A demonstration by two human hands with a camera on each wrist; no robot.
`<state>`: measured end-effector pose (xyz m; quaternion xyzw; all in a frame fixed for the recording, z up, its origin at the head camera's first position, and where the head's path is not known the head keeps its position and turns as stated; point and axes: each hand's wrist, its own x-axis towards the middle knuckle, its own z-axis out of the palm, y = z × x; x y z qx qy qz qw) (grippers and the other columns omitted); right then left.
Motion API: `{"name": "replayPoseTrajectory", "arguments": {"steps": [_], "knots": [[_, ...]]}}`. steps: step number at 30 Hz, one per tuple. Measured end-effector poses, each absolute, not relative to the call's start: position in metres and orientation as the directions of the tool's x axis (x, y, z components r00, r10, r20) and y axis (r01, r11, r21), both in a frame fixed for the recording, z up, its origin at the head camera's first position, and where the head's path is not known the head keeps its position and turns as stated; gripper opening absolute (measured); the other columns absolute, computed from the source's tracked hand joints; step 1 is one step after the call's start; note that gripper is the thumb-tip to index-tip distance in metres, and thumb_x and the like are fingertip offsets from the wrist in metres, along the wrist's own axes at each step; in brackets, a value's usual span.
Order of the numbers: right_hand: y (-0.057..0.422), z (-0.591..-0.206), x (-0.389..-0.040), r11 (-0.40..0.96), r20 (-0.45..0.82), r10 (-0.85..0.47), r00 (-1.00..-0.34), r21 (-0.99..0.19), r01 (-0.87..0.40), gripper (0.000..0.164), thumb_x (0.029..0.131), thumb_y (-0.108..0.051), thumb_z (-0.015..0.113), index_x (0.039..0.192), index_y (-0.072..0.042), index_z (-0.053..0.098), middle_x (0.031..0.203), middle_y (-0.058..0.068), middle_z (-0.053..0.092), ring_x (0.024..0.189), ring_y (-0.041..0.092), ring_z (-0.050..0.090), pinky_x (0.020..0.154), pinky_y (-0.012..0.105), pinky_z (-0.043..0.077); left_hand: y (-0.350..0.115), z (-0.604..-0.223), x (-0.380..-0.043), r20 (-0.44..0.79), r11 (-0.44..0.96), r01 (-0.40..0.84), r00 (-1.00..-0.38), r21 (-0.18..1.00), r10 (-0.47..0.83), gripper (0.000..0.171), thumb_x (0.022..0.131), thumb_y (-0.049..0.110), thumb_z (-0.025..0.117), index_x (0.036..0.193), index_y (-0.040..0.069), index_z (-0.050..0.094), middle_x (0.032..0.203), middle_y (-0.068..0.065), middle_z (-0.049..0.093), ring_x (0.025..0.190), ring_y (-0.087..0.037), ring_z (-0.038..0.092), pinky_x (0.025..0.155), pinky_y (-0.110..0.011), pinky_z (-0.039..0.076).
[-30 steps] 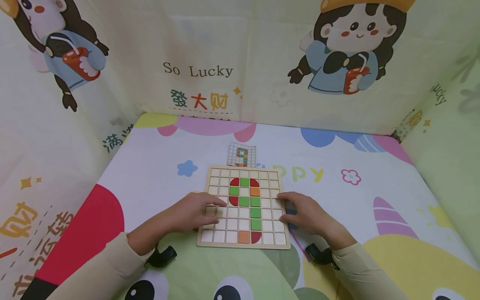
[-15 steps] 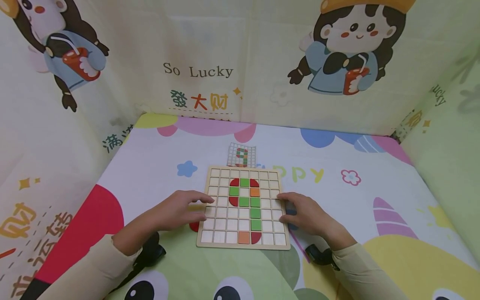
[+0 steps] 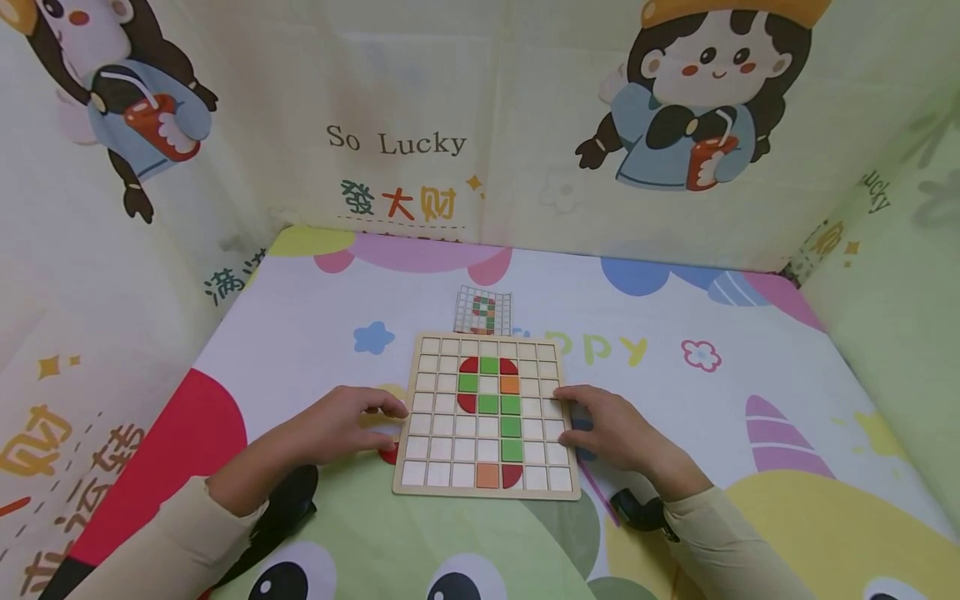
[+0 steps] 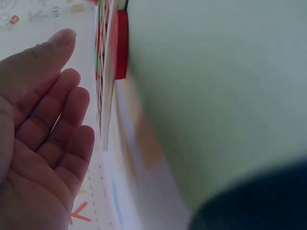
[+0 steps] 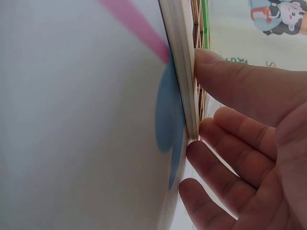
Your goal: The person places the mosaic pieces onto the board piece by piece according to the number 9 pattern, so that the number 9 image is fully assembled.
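A wooden grid board (image 3: 465, 450) lies flat on the table, with green, red and orange tiles (image 3: 511, 426) forming a shape like a 9 among pale squares. Just off the board's left edge is my left hand (image 3: 337, 427), fingers loosely bent and holding nothing. By that edge a red thing (image 3: 388, 452) peeks out, mostly hidden in the head view; the left wrist view has it as a thick red piece (image 4: 122, 45) against the board. My right hand (image 3: 613, 427) rests at the right edge, thumb and fingertips touching the board's side, fingers relaxed.
Behind the board stands a small pattern card (image 3: 483, 310) printed with a similar coloured figure on a grid. A colourful printed cloth (image 3: 300, 333) covers the table, and printed fabric walls (image 3: 525, 100) rise at the back and both sides.
My left hand has drawn back leftward from over the board to just beside its left edge, uncovering several pale squares. The right hand and the board stay in place.
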<state>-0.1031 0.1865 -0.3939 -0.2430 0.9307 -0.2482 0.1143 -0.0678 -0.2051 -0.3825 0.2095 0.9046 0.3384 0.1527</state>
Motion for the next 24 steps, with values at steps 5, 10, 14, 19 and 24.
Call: {"name": "replayPoseTrajectory", "arguments": {"steps": [5, 10, 14, 19, 24], "knots": [[0.1871, -0.3941, -0.1029, 0.755, -0.083, -0.514, -0.853, -0.516, -0.405, 0.056, 0.084, -0.017, 0.082, 0.133, -0.003, 0.06, 0.133, 0.015, 0.06, 0.124, 0.037, 0.054, 0.103, 0.054, 0.042, -0.207, -0.3838, -0.0669, -0.16, 0.688, 0.266, -0.858, 0.675, 0.488, 0.028, 0.083, 0.018, 0.082, 0.108, 0.014, 0.07, 0.104, 0.008, 0.065, 0.099, -0.018, 0.058, 0.091, -0.042, 0.052], [0.1873, -0.3946, -0.1029, 0.757, -0.087, -0.511, -0.855, -0.516, -0.4, 0.056, 0.084, -0.018, 0.082, 0.133, -0.003, 0.06, 0.133, 0.015, 0.06, 0.125, 0.037, 0.054, 0.103, 0.054, 0.042, -0.2084, -0.387, -0.0659, -0.167, 0.69, 0.27, -0.852, 0.672, 0.496, 0.027, 0.083, 0.015, 0.083, 0.106, 0.015, 0.069, 0.102, 0.009, 0.064, 0.095, -0.016, 0.058, 0.088, -0.037, 0.053], [0.1868, -0.3944, -0.1032, 0.76, -0.094, -0.51, -0.855, -0.514, -0.397, 0.056, 0.084, -0.017, 0.081, 0.134, -0.003, 0.059, 0.134, 0.015, 0.059, 0.125, 0.037, 0.053, 0.104, 0.054, 0.041, -0.2078, -0.3886, -0.0648, -0.164, 0.695, 0.276, -0.853, 0.664, 0.496, 0.03, 0.081, 0.014, 0.084, 0.107, 0.015, 0.068, 0.103, 0.009, 0.064, 0.095, -0.016, 0.058, 0.087, -0.037, 0.053], [0.1872, -0.3947, -0.1037, 0.752, -0.081, -0.52, -0.851, -0.516, -0.41, 0.055, 0.084, -0.016, 0.081, 0.133, -0.001, 0.06, 0.133, 0.016, 0.06, 0.125, 0.038, 0.053, 0.103, 0.055, 0.041, -0.2048, -0.3898, -0.0646, -0.189, 0.72, 0.257, -0.859, 0.645, 0.476, 0.037, 0.078, 0.014, 0.087, 0.108, 0.014, 0.066, 0.105, 0.007, 0.064, 0.098, -0.017, 0.057, 0.09, -0.04, 0.052], [0.1871, -0.3946, -0.1034, 0.752, -0.084, -0.517, -0.852, -0.52, -0.405, 0.056, 0.084, -0.016, 0.081, 0.133, -0.002, 0.06, 0.133, 0.016, 0.06, 0.125, 0.038, 0.053, 0.103, 0.055, 0.041, -0.202, -0.3904, -0.0649, -0.193, 0.727, 0.258, -0.859, 0.636, 0.473, 0.039, 0.076, 0.016, 0.088, 0.107, 0.014, 0.064, 0.105, 0.007, 0.061, 0.098, -0.017, 0.056, 0.089, -0.039, 0.051]]}}
